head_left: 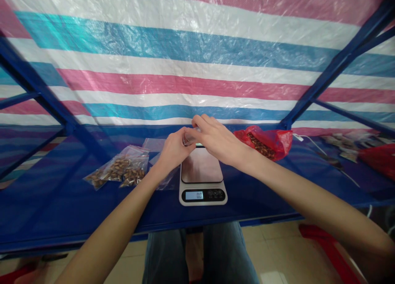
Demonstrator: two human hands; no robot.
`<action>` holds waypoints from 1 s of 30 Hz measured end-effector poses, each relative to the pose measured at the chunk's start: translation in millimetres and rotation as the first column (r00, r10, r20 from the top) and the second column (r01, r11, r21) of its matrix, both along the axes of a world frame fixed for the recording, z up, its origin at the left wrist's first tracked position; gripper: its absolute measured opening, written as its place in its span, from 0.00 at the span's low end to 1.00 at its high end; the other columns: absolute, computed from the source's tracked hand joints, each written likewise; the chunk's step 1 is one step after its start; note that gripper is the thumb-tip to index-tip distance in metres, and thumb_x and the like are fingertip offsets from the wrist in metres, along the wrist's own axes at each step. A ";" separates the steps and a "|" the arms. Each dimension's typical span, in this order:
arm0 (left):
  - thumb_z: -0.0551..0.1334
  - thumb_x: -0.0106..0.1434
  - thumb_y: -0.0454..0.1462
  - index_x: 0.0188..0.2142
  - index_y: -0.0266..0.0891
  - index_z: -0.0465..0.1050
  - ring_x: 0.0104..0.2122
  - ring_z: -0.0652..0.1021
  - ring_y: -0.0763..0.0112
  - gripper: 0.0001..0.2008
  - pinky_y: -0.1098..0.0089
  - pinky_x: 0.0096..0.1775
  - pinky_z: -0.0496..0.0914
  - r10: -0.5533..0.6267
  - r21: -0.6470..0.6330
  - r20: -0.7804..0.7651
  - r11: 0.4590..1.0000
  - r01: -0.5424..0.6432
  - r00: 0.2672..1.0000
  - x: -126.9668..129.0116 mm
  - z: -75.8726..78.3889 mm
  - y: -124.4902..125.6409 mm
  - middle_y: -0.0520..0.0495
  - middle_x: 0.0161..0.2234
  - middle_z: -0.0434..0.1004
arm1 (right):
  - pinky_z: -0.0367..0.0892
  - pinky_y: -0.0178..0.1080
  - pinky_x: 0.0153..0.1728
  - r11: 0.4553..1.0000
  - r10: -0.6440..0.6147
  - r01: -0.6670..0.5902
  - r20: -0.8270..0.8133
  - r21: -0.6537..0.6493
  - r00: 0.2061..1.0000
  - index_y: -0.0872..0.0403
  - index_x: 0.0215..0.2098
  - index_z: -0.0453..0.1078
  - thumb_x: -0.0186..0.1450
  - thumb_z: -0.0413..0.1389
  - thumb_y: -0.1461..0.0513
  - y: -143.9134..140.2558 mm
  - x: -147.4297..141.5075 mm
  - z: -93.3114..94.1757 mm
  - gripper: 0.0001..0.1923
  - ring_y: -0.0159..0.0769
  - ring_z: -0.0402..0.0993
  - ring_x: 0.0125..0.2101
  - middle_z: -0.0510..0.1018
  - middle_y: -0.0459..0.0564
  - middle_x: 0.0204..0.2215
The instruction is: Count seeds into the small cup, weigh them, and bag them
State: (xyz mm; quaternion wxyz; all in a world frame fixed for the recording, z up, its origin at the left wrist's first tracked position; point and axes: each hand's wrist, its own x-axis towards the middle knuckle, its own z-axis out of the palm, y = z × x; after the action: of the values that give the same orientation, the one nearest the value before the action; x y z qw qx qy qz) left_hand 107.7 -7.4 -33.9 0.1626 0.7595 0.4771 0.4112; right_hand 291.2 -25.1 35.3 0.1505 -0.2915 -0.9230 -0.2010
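Note:
My left hand [176, 147] is closed in a pinch on a small clear plastic bag [187, 137], just beyond the scale's plate. My right hand [213, 138] meets it from the right, its fingers curled and closed on the same bag. Most of the bag is hidden by the fingers, and I cannot tell whether anything is inside. Below the hands stands a white kitchen scale [203, 197]; nothing lies on its metal plate [202, 169], and its display reads 0.0.
Left of the scale lie clear bags of brown nuts or seeds [120, 169], near flat clear bags [168, 179]. An open red plastic bag [282, 144] with similar brown pieces sits to the right. Blue frame posts [327, 76] flank the blue table [61, 210], before a striped sheet [185, 82].

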 end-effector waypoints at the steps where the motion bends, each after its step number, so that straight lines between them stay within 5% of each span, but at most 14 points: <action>1: 0.67 0.59 0.34 0.35 0.39 0.73 0.31 0.77 0.65 0.05 0.68 0.33 0.67 -0.034 -0.019 0.078 0.999 0.035 0.996 -0.1 -0.7 1.7 0.50 0.32 0.80 | 0.65 0.47 0.44 1.000 0.021 -0.021 0.008 0.005 1.000 0.55 0.52 0.74 0.75 0.47 0.71 1.2 0.0 1.8 0.16 0.48 0.66 0.45 0.73 0.58 0.48; 6: 0.72 0.56 0.39 0.35 0.37 0.75 0.34 0.79 0.64 0.12 0.67 0.37 0.72 -0.157 -0.111 0.436 0.968 0.226 0.886 2.8 -0.7 4.9 0.48 0.34 0.82 | 0.65 0.48 0.47 0.996 0.079 -0.079 -0.006 0.028 0.997 0.51 0.55 0.73 0.79 0.45 0.66 5.4 0.9 6.2 0.16 0.48 0.68 0.48 0.74 0.56 0.51; 12: 0.74 0.59 0.42 0.36 0.40 0.76 0.38 0.83 0.63 0.13 0.64 0.44 0.77 -0.143 -0.204 0.691 0.901 0.382 0.708 4.2 8.5 -4.2 0.49 0.34 0.84 | 0.70 0.47 0.51 0.995 -0.009 -0.032 -0.418 -0.092 0.908 0.52 0.72 0.61 0.80 0.47 0.60 3.6 14.9 2.9 0.24 0.46 0.73 0.48 0.75 0.57 0.49; 15: 0.74 0.61 0.44 0.44 0.38 0.80 0.38 0.85 0.63 0.16 0.64 0.43 0.79 -0.096 -0.237 0.795 0.860 0.452 0.600 -0.3 11.7 -4.6 0.46 0.36 0.85 | 0.70 0.46 0.52 0.983 -0.096 -0.024 -0.620 -0.182 0.779 0.53 0.59 0.73 0.80 0.48 0.59 6.6 39.9 -15.8 0.16 0.45 0.77 0.48 0.79 0.55 0.46; 18: 0.73 0.63 0.46 0.52 0.38 0.81 0.41 0.86 0.62 0.21 0.66 0.42 0.81 -0.042 -0.279 0.843 0.819 0.502 0.536 -4.4 12.9 -2.5 0.40 0.44 0.87 | 0.72 0.44 0.43 0.926 -0.296 0.032 -0.668 -0.377 0.683 0.53 0.41 0.75 0.76 0.57 0.55 7.9 72.9 -51.6 0.10 0.43 0.79 0.37 0.82 0.50 0.36; 21: 0.73 0.64 0.47 0.52 0.37 0.82 0.43 0.87 0.60 0.21 0.66 0.41 0.82 0.002 -0.312 0.847 0.812 0.493 0.532 -4.4 12.6 -2.2 0.38 0.48 0.87 | 0.74 0.46 0.46 0.866 -0.370 0.060 -0.557 -0.496 0.743 0.52 0.35 0.76 0.72 0.61 0.56 1.8 102.1 -90.8 0.10 0.45 0.82 0.39 0.85 0.51 0.38; 24: 0.75 0.62 0.50 0.44 0.34 0.84 0.38 0.87 0.60 0.21 0.67 0.36 0.82 0.060 -0.362 0.819 0.826 0.433 0.571 -0.9 11.5 -4.4 0.37 0.41 0.88 | 0.74 0.49 0.50 0.845 -0.344 0.066 -0.446 -0.530 0.827 0.52 0.34 0.78 0.70 0.64 0.58 -8.1 120.1 -112.1 0.08 0.49 0.83 0.45 0.86 0.54 0.44; 27: 0.76 0.59 0.53 0.36 0.33 0.82 0.27 0.85 0.63 0.23 0.70 0.27 0.79 0.087 -0.393 0.776 0.841 0.371 0.625 2.9 10.6 -7.4 0.39 0.32 0.87 | 0.73 0.52 0.52 0.868 -0.322 0.097 -0.405 -0.486 0.856 0.51 0.37 0.80 0.70 0.65 0.56 -13.1 124.0 -104.1 0.07 0.51 0.81 0.49 0.84 0.56 0.49; 30: 0.76 0.58 0.54 0.33 0.34 0.81 0.22 0.83 0.65 0.24 0.72 0.22 0.76 0.053 -0.380 0.749 0.851 0.363 0.660 6.0 10.7 -10.0 0.42 0.28 0.86 | 0.71 0.51 0.54 0.907 -0.292 0.074 -0.492 -0.414 0.820 0.51 0.40 0.80 0.73 0.62 0.55 -12.1 110.2 -75.0 0.09 0.50 0.80 0.49 0.84 0.56 0.48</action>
State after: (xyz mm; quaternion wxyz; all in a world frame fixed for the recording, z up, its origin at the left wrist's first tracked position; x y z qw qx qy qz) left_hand 113.7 -17.4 -23.2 0.5669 0.4982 0.3902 0.5274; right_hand 401.4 -37.2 -39.7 0.3266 -0.4485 -0.8300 0.0573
